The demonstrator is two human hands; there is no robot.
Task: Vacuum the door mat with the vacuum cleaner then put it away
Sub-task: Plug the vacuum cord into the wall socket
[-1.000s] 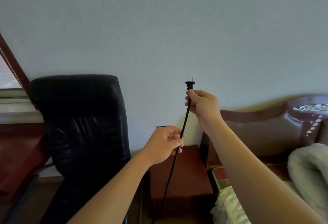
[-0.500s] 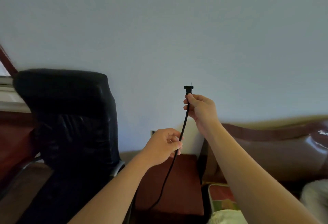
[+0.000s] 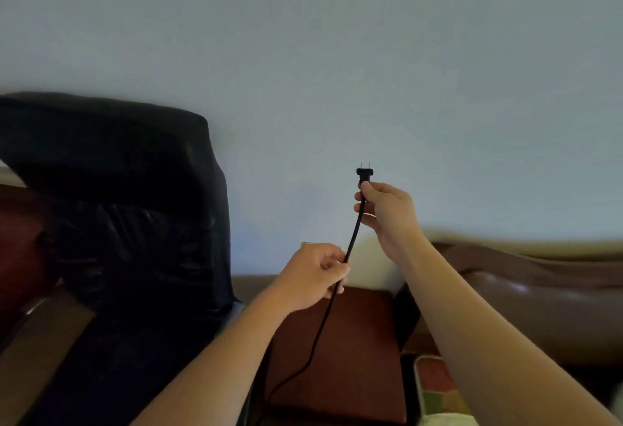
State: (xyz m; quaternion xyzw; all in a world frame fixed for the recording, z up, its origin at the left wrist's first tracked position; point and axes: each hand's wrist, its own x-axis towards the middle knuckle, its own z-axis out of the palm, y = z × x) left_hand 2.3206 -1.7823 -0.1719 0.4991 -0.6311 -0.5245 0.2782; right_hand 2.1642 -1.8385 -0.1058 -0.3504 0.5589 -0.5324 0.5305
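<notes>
Left hand (image 3: 312,274) low, right hand (image 3: 387,213) higher, pinching

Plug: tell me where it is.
Head view, centre-right: the plug points up before the wall, just above the right hand gripping the cord.

Left: chair (image 3: 135,223) against wall (image 3: 337,54); centre: nightstand (image 3: 354,358) below cord (image 3: 352,237); right: headboard (image 3: 539,297), seemingly.

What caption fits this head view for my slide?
Right hand and left hand hold a black cord, plug pointing up.
</notes>
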